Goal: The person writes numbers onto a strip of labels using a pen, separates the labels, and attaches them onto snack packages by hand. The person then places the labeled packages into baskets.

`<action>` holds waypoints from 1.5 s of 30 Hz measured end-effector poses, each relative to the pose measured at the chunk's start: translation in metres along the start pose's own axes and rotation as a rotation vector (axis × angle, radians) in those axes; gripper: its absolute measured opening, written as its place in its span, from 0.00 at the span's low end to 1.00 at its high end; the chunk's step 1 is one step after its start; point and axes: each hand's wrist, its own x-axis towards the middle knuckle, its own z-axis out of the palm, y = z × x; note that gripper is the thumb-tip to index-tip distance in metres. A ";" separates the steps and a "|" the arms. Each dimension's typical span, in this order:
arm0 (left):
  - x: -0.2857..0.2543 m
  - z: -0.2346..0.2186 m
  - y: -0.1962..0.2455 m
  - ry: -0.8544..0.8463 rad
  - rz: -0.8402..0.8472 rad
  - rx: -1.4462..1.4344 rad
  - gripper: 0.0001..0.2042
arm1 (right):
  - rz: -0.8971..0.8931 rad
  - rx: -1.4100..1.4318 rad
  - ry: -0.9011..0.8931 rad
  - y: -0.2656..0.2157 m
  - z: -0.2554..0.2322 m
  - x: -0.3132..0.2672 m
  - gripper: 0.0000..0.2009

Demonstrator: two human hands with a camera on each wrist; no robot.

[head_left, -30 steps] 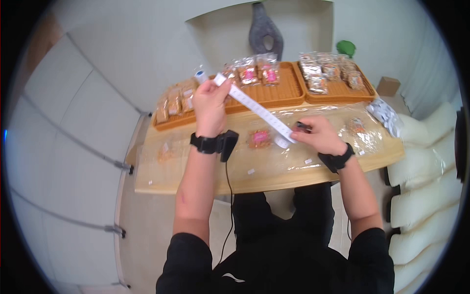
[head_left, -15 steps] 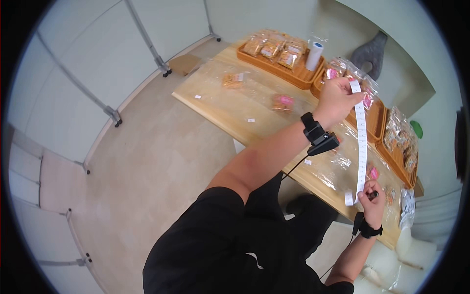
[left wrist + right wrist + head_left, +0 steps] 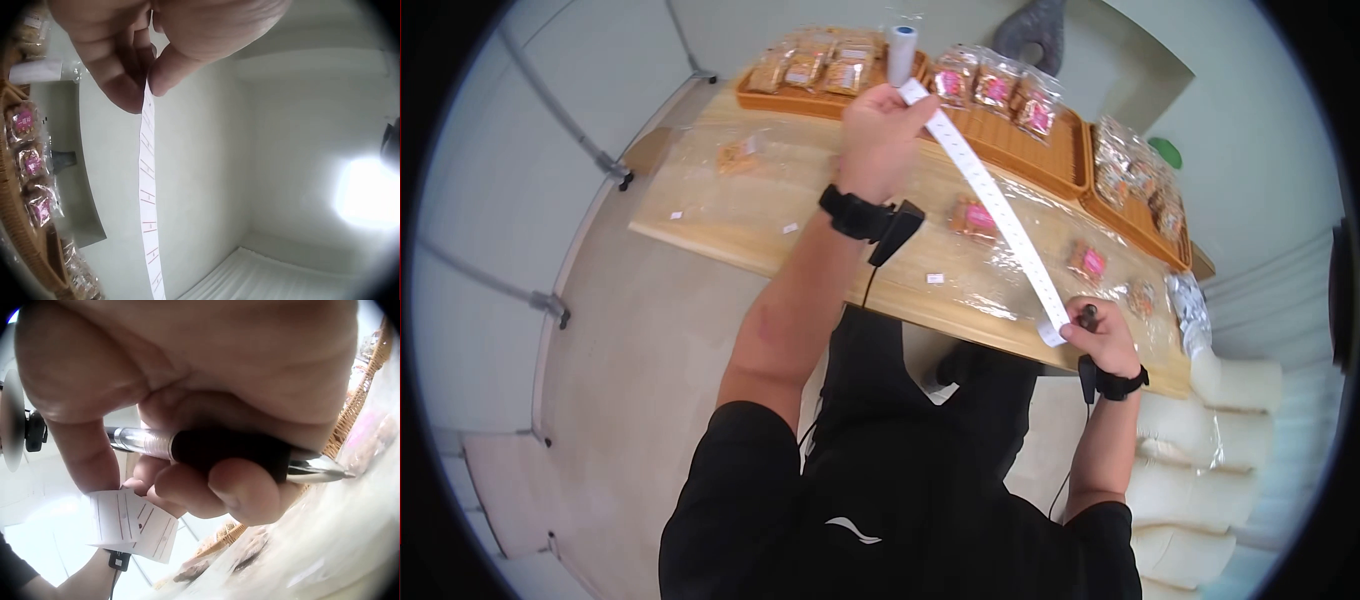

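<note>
A long white strip of printed labels (image 3: pixel 990 195) stretches diagonally across the head view, above the table. My left hand (image 3: pixel 882 145) pinches its upper end between thumb and fingers, shown close up in the left wrist view, where short red lines mark the strip (image 3: pixel 147 181). The lower end, bent back on itself, is pinched by my right hand (image 3: pixel 1108 340). A pen (image 3: pixel 231 447) with a dark grip and metal tip also lies in the right hand, with fingers curled round it. Behind the strip is a bagged snack with a pink label (image 3: pixel 975 217).
Wicker trays (image 3: pixel 1055 178) with bagged snacks line the table's back edge. A white roll (image 3: pixel 902 58) stands upright in the left one. Clear plastic, more packets (image 3: pixel 1088 262) and small white labels (image 3: pixel 935 278) lie on the wooden table (image 3: pixel 700 240). Cream padded seating (image 3: pixel 1235 395) is at right.
The head view swung left, then partly back. Both hands keep hold of the label strip, which went from diagonal to nearly upright in view and is diagonal again. The pen stays in the right hand.
</note>
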 end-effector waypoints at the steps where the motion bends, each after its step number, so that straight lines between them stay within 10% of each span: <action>1: -0.001 -0.001 -0.001 0.015 -0.005 -0.024 0.03 | 0.007 0.001 0.021 0.000 -0.001 0.000 0.05; 45: -0.012 -0.032 -0.002 0.088 -0.049 -0.115 0.08 | -0.134 -0.155 0.382 0.008 0.017 -0.024 0.14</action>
